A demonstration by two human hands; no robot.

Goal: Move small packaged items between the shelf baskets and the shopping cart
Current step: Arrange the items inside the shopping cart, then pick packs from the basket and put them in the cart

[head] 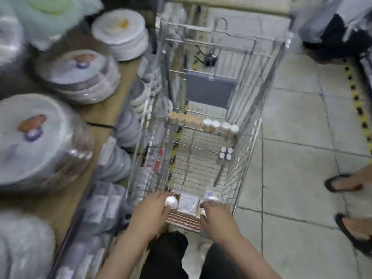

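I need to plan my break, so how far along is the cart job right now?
Partly done, it seems: the shopping cart already holds a row of lidded cups and a small four-pack. In hand: the left hand grips a small white item at the cart's near end, with the right hand curled beside flat packets. What remains cannot be judged; the shelf goods are blurred.

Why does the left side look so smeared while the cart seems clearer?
Head view: the plate stacks on the left are motion-blurred, likely from the camera turning; the cart and both hands, left and right, are sharper though still soft; the wide lens bends the floor tiles; lighting is flat, without strong glare.
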